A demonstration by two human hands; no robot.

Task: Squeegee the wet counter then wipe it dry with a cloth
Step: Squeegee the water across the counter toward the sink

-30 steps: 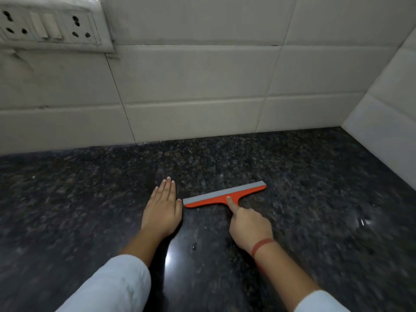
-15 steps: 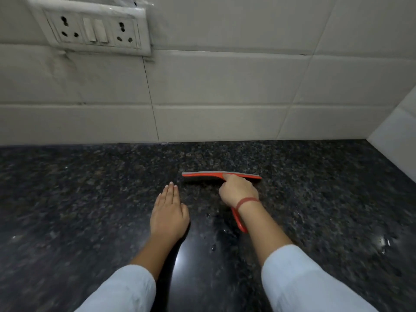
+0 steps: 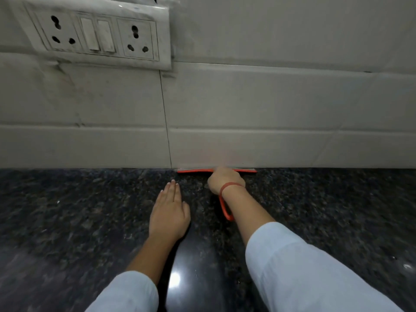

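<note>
The squeegee (image 3: 193,170) is orange with a pale grey strip along its long, thin blade. It sits at the very back of the dark speckled counter (image 3: 67,210), its blade lying along the foot of the tiled wall (image 3: 281,97). Its handle runs back toward the person and ends in a narrow orange loop that shows under the right wrist.

The right hand (image 3: 225,180) is clenched over the handle where it meets the blade, a red band (image 3: 231,186) around the wrist. The left hand (image 3: 170,212) lies flat on the counter just beside it, fingers (image 3: 172,190) straight and together, holding nothing.

The right hand covers the middle of the blade and most of the handle, and its fingertips are hidden behind the knuckles. Whether the blade edge touches the wall cannot be told. The counter's surface is blurred, so any water on it is hard to make out apart from a bright glare between the white sleeves. A socket plate (image 3: 96,34) on the wall is cut off at the top edge.
</note>
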